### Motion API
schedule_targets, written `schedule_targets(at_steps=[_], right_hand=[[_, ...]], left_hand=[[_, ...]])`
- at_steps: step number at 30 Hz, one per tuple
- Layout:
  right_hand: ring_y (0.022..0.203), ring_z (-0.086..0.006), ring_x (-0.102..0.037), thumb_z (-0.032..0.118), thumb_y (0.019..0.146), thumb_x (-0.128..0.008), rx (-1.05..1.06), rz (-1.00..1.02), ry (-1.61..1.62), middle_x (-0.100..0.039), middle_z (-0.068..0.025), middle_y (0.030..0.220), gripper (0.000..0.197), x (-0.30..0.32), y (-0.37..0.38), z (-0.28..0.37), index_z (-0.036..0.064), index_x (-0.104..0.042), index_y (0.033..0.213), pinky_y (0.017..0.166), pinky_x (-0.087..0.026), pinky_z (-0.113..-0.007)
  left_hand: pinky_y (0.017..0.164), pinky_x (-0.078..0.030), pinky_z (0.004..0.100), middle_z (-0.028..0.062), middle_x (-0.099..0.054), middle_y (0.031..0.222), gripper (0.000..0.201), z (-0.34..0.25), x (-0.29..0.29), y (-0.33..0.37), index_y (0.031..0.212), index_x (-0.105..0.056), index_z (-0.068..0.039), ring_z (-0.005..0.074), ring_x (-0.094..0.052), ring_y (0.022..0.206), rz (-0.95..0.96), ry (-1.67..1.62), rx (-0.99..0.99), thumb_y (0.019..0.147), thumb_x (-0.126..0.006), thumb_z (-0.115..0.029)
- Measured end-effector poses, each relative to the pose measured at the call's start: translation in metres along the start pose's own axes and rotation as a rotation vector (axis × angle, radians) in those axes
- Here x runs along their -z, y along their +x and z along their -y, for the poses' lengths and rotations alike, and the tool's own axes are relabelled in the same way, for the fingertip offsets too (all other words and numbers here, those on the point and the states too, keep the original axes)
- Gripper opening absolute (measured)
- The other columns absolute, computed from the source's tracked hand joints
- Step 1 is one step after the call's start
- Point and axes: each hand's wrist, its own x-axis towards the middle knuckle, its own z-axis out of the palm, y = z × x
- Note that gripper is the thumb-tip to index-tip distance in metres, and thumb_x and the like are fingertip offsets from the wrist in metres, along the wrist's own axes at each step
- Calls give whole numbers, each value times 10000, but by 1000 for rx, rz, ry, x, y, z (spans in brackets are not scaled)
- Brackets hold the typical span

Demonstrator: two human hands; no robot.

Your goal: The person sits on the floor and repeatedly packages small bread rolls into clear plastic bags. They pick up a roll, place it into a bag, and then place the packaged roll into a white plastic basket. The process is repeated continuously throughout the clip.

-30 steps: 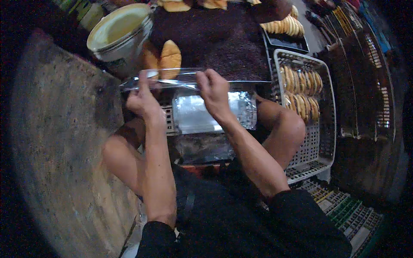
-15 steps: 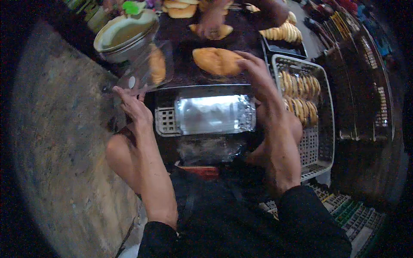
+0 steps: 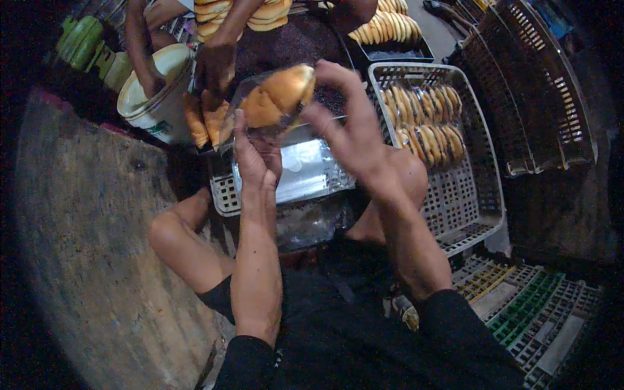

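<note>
A golden bread bun [image 3: 279, 94] sits partly inside a clear plastic bag [image 3: 244, 120] held up in front of me. My left hand [image 3: 255, 159] grips the bag from below at its left side. My right hand [image 3: 348, 123] has its fingers curled over the bun's right end. Under both hands lies a shiny stack of clear bags [image 3: 305, 170] on a white crate [image 3: 224, 195] between my knees.
A white slotted basket [image 3: 468, 188] at my right holds rows of bagged buns [image 3: 426, 120]. Another person's hands [image 3: 214, 65] work over buns at the far side, beside a white bucket [image 3: 153, 97]. A black tray of buns [image 3: 390, 29] stands behind. More crates [image 3: 520, 312] lie lower right.
My right hand has brought the bun from the far pile toward me and into the bag. My left hand has lifted the bag from the left to the middle.
</note>
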Motion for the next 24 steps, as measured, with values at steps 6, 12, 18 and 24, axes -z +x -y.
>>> schedule_targets(at_steps=[6,12,18,24], right_hand=[[1315,-385,-301,237,670,-739,308,-2,-576,-397,-100,1393,512,35,11,21,190,-570,1150,1081,-168,-583],[983,-348,-591,160,717,-682,-237,231,-653,-604,-182,1069,547,137,4,-94,90,-475,1218,861,-464,-403],[1051,-371,-575,145,754,-635,-527,-177,-1118,-599,-205,1115,498,320,-93,-175,64,-473,1218,888,-457,-416],[1044,-347,-583,336,884,-599,-435,215,-597,-607,-192,1125,480,220,19,-170,18,-489,1227,902,-452,-390]], left_hand=[[743,-545,357,96,-604,1116,555,20,-37,12,1203,-513,-68,213,-626,946,-31,-25,165,855,-599,-491],[664,-527,373,74,-649,997,504,68,-70,9,1165,-563,-109,184,-633,881,463,963,238,838,-616,-488],[563,-496,348,112,-599,517,521,61,58,9,632,-645,12,213,-635,525,747,2236,193,778,-680,-487],[534,-488,358,146,-633,582,466,42,70,3,652,-672,-4,239,-628,501,672,1867,468,847,-622,-423]])
